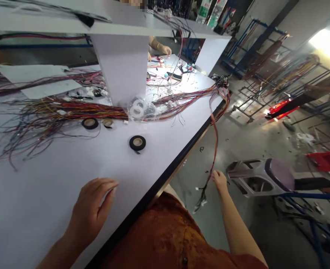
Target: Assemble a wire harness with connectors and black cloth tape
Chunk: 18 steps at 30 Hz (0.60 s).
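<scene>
My right hand [220,182] is closed around a thin bundle of red and dark wires [216,142] that hangs over the table edge. Below that hand dangles the bundle's lower end, with dark wires and small white connectors [202,201]. Over the white tabletop [120,231] is my left hand [90,209], its fingers together and the thumb tip against them, with nothing visible in the pinch. A roll of black tape [137,143] lies farther in on the table, the nearest loose object to my left hand.
Long wire bundles [97,111] run across the table under a raised shelf [165,24]. Two more tape rolls [90,123] and a plastic bag with white rings [138,109] lie beside them. Another person's hand [165,49] shows behind. A stool [262,175] and wire racks stand right.
</scene>
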### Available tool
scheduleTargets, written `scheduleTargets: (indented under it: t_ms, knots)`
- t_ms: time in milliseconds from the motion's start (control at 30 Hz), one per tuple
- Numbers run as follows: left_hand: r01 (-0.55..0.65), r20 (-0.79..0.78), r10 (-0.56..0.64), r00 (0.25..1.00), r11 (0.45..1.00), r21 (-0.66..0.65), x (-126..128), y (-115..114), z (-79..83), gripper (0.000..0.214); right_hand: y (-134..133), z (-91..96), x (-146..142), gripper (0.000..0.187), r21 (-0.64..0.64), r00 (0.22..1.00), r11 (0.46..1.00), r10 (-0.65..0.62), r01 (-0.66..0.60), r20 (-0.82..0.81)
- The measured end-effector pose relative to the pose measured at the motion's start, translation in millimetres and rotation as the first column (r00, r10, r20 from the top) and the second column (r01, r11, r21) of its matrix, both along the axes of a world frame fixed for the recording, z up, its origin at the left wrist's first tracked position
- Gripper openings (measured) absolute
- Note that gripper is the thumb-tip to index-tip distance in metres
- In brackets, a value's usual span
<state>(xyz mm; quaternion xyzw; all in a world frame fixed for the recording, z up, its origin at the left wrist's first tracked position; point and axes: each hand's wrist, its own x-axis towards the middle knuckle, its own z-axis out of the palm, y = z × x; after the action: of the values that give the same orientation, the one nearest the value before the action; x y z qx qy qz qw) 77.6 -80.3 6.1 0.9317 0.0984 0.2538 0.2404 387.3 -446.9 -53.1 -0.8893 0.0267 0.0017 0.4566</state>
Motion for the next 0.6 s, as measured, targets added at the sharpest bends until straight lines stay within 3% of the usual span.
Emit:
scheduleTargets:
  t_ms: [100, 167, 200, 233, 333, 433, 533, 600]
  knots:
    - [0.009, -0.050, -0.014, 0.999, 0.996, -0.085, 15.1, 2.6, -12.0, 0.014, 75.0, 9.0, 48.8, 0.020, -0.067, 0.969, 0.974, 0.224, -0.217, 0.105]
    - [0.007, -0.082, -0.019, 0.996, 0.988, -0.152, 28.2, 0.9, -17.9, 0.014, 144.3, 13.1, 81.3, 0.023, -0.128, 0.884, 0.892, 0.449, -0.434, 0.130]
    - [0.003, -0.098, -0.022, 0.995, 0.982, -0.189, 34.1, -0.2, -20.4, 0.015, 180.9, 14.1, 95.5, 0.029, -0.315, 0.752, 0.750, 0.643, -0.582, 0.143]
    - [-0.002, -0.114, -0.024, 0.993, 0.974, -0.227, 39.0, -1.1, -22.8, 0.016, 216.4, 14.3, 108.0, 0.034, -0.501, 0.621, 0.584, 0.776, -0.639, 0.111]
    - [-0.038, -0.174, -0.025, 0.984, 0.936, -0.351, 47.3, -1.1, -28.3, 0.018, 301.2, 11.4, 137.2, 0.040, -0.591, 0.513, 0.433, 0.858, -0.681, 0.037]
    - [-0.132, -0.265, -0.001, 0.964, 0.865, -0.485, 51.8, 4.3, -29.1, 0.022, 339.1, 5.8, 155.1, 0.037, -0.621, 0.446, 0.327, 0.894, -0.713, -0.041]
    - [-0.224, -0.362, -0.019, 0.932, 0.755, -0.616, 63.7, 12.8, -25.2, 0.029, 341.6, 2.2, 162.4, 0.033, -0.622, 0.393, 0.229, 0.909, -0.749, -0.139]
    - [-0.244, -0.384, -0.055, 0.922, 0.688, -0.684, 76.5, 18.8, -22.8, 0.032, 337.6, 2.1, 163.8, 0.032, -0.621, 0.388, 0.202, 0.904, -0.758, -0.180]
